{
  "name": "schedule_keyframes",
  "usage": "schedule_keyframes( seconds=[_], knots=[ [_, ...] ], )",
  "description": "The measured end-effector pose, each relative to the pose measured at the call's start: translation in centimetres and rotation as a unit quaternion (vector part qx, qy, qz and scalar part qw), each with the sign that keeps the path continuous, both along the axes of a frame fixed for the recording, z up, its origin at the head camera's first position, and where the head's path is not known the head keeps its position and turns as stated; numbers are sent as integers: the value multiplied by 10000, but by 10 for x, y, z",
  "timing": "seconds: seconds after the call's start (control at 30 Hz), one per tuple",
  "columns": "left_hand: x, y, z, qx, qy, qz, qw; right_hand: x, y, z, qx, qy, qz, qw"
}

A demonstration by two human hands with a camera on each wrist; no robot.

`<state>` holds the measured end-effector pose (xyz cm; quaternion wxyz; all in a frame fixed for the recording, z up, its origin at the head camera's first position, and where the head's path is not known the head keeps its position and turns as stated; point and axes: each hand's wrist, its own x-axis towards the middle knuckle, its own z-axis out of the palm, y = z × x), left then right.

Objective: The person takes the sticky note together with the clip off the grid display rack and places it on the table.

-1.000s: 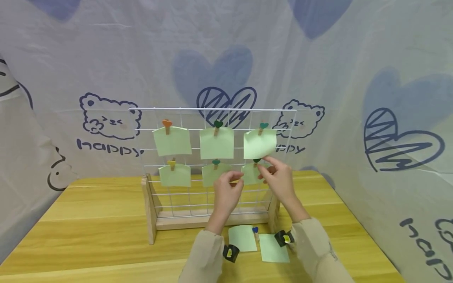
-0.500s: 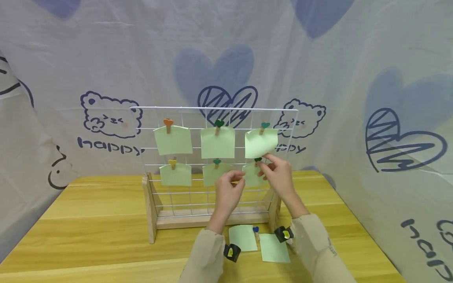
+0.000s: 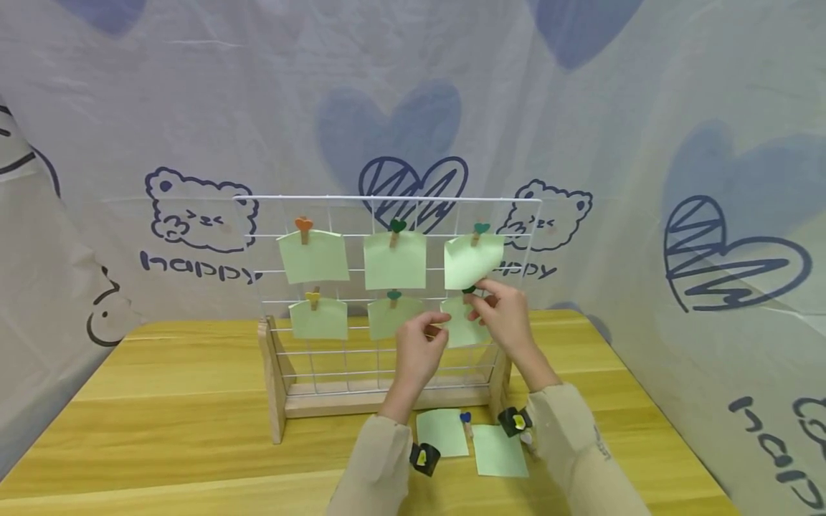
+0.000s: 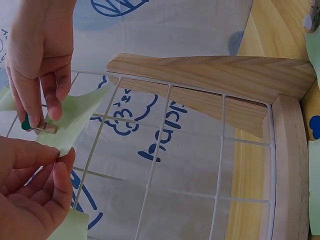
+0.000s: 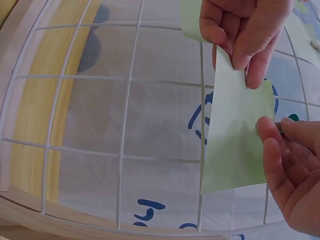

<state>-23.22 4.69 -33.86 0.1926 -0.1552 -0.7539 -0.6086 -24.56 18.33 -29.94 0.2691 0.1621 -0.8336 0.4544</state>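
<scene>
near the rack's point(image 3: 348, 407) right edge, the note point(image 3: 464, 331) is now extending lower; left hand point(image 3: 418, 345) is pinching it, right hand point(image 3: 508, 317) is pinching the clip point(image 4: 48, 128), probably adjusting placement.

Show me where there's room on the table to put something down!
The table is bare from its left edge to the rack, and from the right sleeve to its right edge. It's crowded in front of the rack's right end: two loose green notes and a blue-heart clip.
</scene>
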Motion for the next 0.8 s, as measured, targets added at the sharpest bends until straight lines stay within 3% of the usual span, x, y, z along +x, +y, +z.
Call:
schedule_keyframes(
  seconds=[0.33, 0.53, 0.8],
  knots=[
    [-1, 0, 1, 5, -188, 9, 9998, 0, 0, 3, -4, -146, 15, 9999],
    [-1, -1, 1, 40, -225, -15, 9997, -1, -2, 2, 158, 102, -78, 9998],
    [0, -2, 3, 21, -300, -41, 9995, -1, -5, -1, -57, 552, -117, 9984]
  ],
)
